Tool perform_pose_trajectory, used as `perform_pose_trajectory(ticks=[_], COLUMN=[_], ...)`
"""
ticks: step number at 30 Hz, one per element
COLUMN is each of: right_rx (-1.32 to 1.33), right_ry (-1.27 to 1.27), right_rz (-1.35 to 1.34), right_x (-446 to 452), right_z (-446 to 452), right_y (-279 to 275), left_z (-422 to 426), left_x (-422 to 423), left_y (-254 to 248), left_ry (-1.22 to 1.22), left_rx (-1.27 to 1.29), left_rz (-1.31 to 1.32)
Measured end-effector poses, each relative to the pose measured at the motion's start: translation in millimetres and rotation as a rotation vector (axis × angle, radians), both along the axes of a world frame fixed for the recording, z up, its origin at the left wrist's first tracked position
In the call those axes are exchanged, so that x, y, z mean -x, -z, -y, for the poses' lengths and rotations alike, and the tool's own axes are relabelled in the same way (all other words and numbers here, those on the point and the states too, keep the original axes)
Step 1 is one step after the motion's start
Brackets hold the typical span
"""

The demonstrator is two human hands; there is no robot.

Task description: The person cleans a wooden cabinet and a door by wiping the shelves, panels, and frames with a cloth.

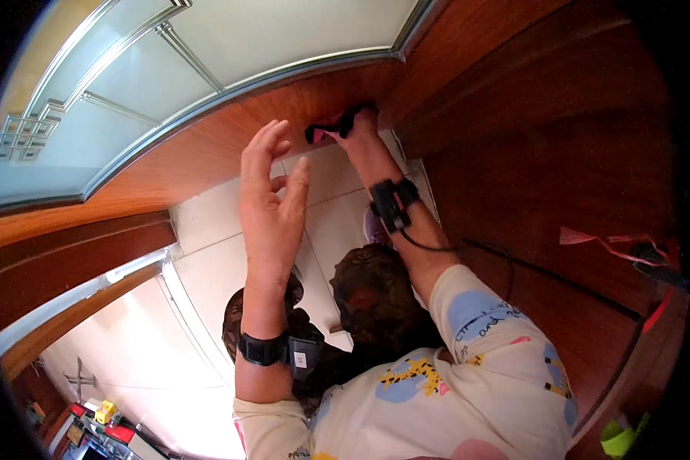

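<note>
My left hand is raised in front of the wooden door, palm turned inward. Its fingers are loosely bent with the thumb apart, and nothing is in it. My right hand reaches down to the lower wooden part of the door, near the corner with the frame. It presses a black and pink cloth against the wood; most of its fingers are hidden by the cloth. Black straps with small devices sit on both forearms, and a cable runs from the right forearm's device.
Above the wood is a frosted glass panel with metal trim. Dark wooden panelling stands at the right, with a pink ribbon on it. Pale floor tiles lie below. Beyond a doorway at lower left are assorted items, including a yellow box.
</note>
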State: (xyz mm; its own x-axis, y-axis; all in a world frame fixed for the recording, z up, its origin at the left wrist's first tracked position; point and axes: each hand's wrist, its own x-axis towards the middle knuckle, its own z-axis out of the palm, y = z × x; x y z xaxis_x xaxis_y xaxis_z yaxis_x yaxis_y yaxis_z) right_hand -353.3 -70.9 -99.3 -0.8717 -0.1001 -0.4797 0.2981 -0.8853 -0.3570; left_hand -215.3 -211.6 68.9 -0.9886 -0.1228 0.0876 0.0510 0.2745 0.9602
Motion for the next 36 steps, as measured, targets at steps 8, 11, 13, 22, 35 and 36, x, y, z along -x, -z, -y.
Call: perform_pose_trajectory(ticks=[8, 11, 13, 22, 35, 36], right_rx=[-0.244, -0.455, -0.683, -0.109, -0.301, -0.335], right_ry=[0.233, 0.34, 0.291, -0.157, 0.178, 0.092], right_rz=[-0.158, -0.127, -0.105, -0.033, -0.185, -0.159], right_x=[-44.9, -56.3, -60.4, -69.1, -58.6, -58.1], right_z=[-10.9, 18.3, 39.5, 95.0, 19.6, 33.1], right_y=[-126.4, -115.0, -104.7, -120.1, -115.3, -97.8], left_z=[4.9, 6.3, 4.0, 5.9, 8.8, 8.7], left_x=[-1.8, -1.4, -1.6, 3.8, -0.8, -1.2], left_y=[-11.9, -12.0, -14.7, -15.4, -18.6, -19.1], left_ry=[-0.175, -0.249, -0.283, -0.423, -0.362, -0.36], left_rx=[-0.144, -0.211, -0.233, -0.337, -0.359, -0.36], left_rz=[-0.103, -0.171, -0.184, -0.246, -0.248, -0.249])
